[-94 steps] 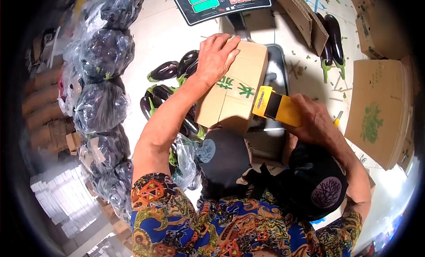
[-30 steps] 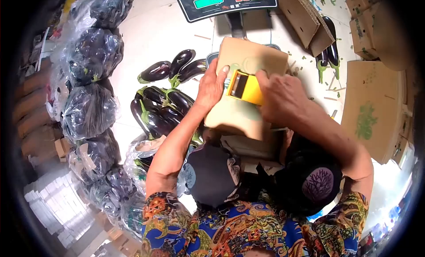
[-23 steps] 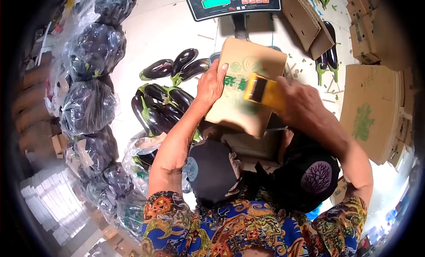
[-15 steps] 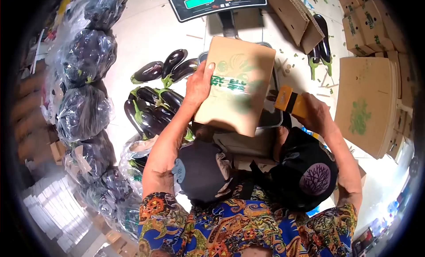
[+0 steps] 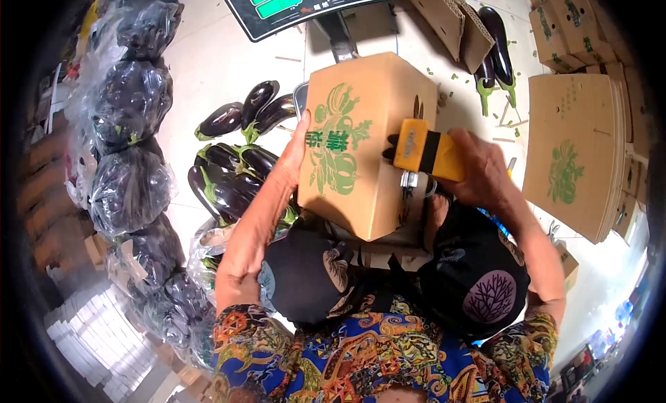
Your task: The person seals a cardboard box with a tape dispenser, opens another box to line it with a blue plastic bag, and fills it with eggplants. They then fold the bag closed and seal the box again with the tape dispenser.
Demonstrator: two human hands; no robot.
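Note:
A cardboard box [image 5: 336, 153] printed with green vegetables and characters is tilted above my lap, turned so one side panel faces right. My left hand [image 5: 297, 146] grips its left edge, some fingers hidden behind it. In my right hand [image 5: 479, 168] is a yellow block-shaped hand tool [image 5: 422, 149] with a black band; its dark-pronged end is right at the box's right panel. A shiny metal piece [image 5: 409, 183] shows just below the tool. What kind of tool this is, I cannot tell.
A scale with a green display [image 5: 277, 2] stands ahead. Loose eggplants [image 5: 229, 184] lie left, beyond them bagged eggplants [image 5: 132, 97]. Two long eggplants [image 5: 497, 49] lie at upper right near an upright cardboard piece [image 5: 444, 21]. Flat cartons [image 5: 565, 153] are stacked at right.
The box has turned, so its right panel now shows and it sits slightly left. My right hand has brought the yellow tool left, against that panel.

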